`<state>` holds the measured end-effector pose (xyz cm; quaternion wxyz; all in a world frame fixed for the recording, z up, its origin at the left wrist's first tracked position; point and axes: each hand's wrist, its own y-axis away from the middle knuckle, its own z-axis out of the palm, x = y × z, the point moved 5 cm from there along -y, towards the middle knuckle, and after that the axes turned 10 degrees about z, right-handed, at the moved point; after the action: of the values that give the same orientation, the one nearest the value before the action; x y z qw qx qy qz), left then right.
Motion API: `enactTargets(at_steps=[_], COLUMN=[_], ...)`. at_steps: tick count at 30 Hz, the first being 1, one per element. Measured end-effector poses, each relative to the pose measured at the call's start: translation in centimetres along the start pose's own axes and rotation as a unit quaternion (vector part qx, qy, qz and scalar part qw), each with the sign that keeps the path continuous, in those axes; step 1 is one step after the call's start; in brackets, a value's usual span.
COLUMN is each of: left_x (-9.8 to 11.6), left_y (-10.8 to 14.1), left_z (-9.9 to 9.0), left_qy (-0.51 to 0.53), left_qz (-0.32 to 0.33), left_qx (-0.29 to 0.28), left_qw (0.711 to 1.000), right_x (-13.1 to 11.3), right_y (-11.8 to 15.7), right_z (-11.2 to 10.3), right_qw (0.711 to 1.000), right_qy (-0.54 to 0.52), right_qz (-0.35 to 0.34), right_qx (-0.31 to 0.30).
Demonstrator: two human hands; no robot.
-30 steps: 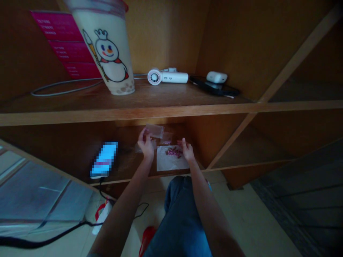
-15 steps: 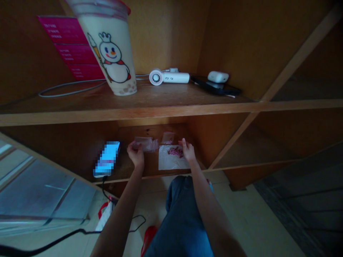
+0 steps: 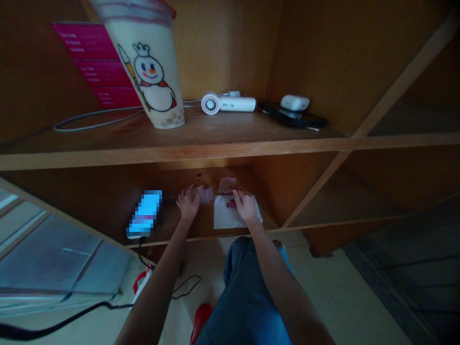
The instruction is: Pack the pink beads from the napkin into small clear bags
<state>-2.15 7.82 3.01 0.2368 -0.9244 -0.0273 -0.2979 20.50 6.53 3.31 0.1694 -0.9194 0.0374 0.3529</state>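
Observation:
On the lower shelf, my left hand [image 3: 189,203] lies with its fingers spread over the left part of some clear plastic bags [image 3: 206,195]. My right hand [image 3: 246,206] reaches over a white sheet [image 3: 227,219], thumb and index finger pinched together near a small clear bag [image 3: 227,184]. What the pinch holds, if anything, is too small to tell. Small pink and dark red pieces [image 3: 231,204] lie on the sheet, partly hidden by my right hand.
A lit phone [image 3: 145,213] with a cable lies left on the lower shelf. The upper shelf [image 3: 215,132] holds a tall drink cup [image 3: 154,72], a white handheld fan [image 3: 230,104] and a white case [image 3: 295,102] on a dark flat object.
My left hand has moved slightly right and its fingers have spread over the bags. My right hand has shifted left, over the pieces and closer to the small bag.

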Motion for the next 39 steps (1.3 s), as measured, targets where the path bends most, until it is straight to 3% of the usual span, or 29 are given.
enactTargets(at_steps=[5, 14, 27, 32, 39], left_x=[-0.7, -1.9, 0.5, 1.5, 0.6], left_y=[-1.3, -2.6, -2.3, -1.9, -1.9], left_z=[1.0, 2.7, 3.4, 3.7, 5.0], left_qy=[-0.045, -0.070, -0.089, -0.106, -0.089], left_qz=[0.086, 0.177, 0.156, 0.198, 0.235], left_qx=[-0.114, -0.204, -0.161, -0.151, -0.162], left_qw=[0.989, 0.960, 0.970, 0.963, 0.954], right_x=[-3.6, -4.9, -5.1, -5.3, -5.7], right_y=[1.8, 2.4, 2.8, 3.0, 3.1], right_z=[2.7, 4.3, 4.5, 4.6, 4.2], right_qw=[0.989, 0.981, 0.979, 0.976, 0.979], right_qy=[0.086, 0.111, 0.094, 0.101, 0.108], right_qz=[-0.105, -0.142, -0.159, -0.167, -0.156], right_qx=[-0.055, -0.066, -0.091, -0.099, -0.075])
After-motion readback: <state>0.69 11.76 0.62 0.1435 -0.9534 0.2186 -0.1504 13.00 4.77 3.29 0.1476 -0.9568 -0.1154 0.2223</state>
